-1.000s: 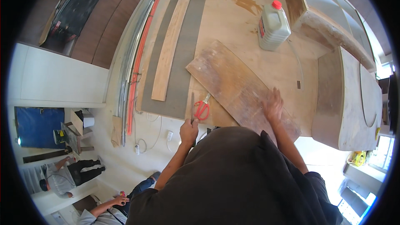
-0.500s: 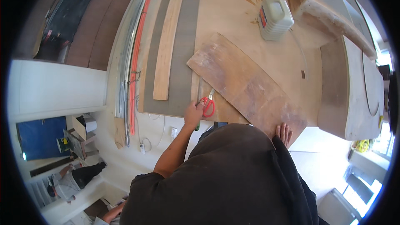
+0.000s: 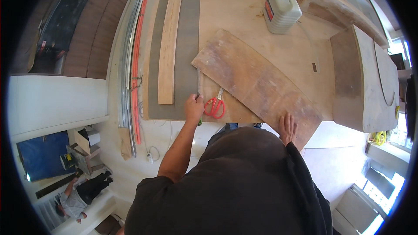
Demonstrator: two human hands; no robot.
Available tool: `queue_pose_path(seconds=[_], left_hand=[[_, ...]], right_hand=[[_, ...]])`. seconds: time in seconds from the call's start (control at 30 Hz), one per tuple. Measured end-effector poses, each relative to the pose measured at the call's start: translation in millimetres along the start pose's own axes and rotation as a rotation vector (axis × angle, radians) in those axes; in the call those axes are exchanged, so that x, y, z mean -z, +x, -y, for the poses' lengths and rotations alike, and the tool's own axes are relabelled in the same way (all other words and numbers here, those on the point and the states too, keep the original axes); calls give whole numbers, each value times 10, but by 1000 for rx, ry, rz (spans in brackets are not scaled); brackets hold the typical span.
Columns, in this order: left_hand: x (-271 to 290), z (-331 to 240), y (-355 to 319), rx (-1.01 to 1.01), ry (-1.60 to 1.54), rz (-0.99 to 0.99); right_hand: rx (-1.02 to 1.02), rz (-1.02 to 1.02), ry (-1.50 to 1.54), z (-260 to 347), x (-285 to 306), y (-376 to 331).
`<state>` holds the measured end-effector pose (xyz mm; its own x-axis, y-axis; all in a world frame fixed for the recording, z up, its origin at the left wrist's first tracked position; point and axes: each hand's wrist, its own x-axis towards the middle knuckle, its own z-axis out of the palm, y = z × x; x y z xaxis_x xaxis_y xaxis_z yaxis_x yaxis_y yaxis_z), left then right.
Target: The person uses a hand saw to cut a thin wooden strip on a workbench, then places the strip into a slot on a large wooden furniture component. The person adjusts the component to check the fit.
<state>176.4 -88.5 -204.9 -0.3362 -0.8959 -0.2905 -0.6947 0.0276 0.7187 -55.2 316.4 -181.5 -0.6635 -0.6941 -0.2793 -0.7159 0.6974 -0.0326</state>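
My left hand (image 3: pixel 193 108) is closed near the front edge of the worktable, around a slim grey tool (image 3: pixel 199 82). A green end pokes out below the fist; the rest of the grip is hidden. Just right of this hand lie red-handled scissors (image 3: pixel 215 107), their blades partly under a worn brown wooden board (image 3: pixel 257 76). The board sits diagonally on the table, its near right end jutting past the front edge. On that end my right hand (image 3: pixel 288 127) rests flat, fingers stretched out.
A pale wooden strip (image 3: pixel 167 48) lies on a grey band along the table's left side. Orange and grey conduits (image 3: pixel 136 61) run beyond it. A jug with a red cap (image 3: pixel 282 11) stands at the far right, near a wooden box (image 3: pixel 355 78). Another person (image 3: pixel 76 198) is at lower left.
My left hand has moved slightly left, away from the scissors, with the slim tool. The right hand has shifted a little left on the board. The whole view has tilted slightly.
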Motion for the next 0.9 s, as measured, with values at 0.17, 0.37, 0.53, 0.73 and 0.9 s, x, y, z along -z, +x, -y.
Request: queue_pose_path(seconds=[0.17, 0.37, 0.53, 0.73, 0.9], left_hand=[[-4, -226, -385, -5, 7, -11], [217, -641, -627, -202, 251, 178], [302, -967, -884, -392, 527, 337], [413, -1180, -1131, -370, 578, 480], [358, -1086, -854, -471, 549, 301]], right_hand=[[-18, 173, 74, 525, 871, 428], [-9, 90, -89, 372, 402, 458], [8, 130, -72, 220, 412, 490], [25, 184, -73, 71, 533, 527], [72, 219, -85, -58, 517, 575]])
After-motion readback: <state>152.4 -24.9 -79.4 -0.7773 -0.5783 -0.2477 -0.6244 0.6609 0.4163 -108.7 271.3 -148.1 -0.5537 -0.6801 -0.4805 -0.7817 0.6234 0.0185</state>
